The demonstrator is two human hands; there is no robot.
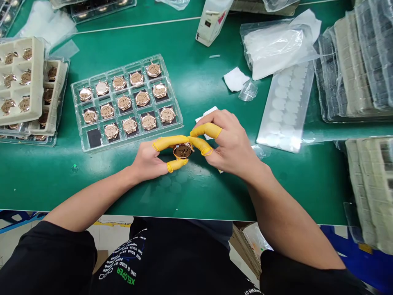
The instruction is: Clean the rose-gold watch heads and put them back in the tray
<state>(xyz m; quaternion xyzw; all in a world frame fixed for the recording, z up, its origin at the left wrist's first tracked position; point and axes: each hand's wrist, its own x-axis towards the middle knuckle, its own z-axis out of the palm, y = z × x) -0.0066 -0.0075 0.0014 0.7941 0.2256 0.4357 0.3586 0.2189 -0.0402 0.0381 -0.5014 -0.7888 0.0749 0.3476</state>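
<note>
My left hand (147,161) pinches a rose-gold watch head (183,151) by its edges, between thumb and index finger, with the engraved back facing up. My right hand (229,141) has thumb and index finger pressed together at the upper right edge of that watch; whatever lies between these fingertips is too small to make out. Yellow finger cots cover the thumb and index finger of both hands. Beyond the left hand lies a clear plastic tray (82,137) of similar watch heads, backs up. Its front left compartment holds only a black pad (94,138).
Stacked trays of watch heads (20,82) stand at the left. A sheet of round stickers (284,110), a plastic bag with white sheets (276,45) and a white card (211,111) lie around my right hand. Tray stacks (353,65) line the right side.
</note>
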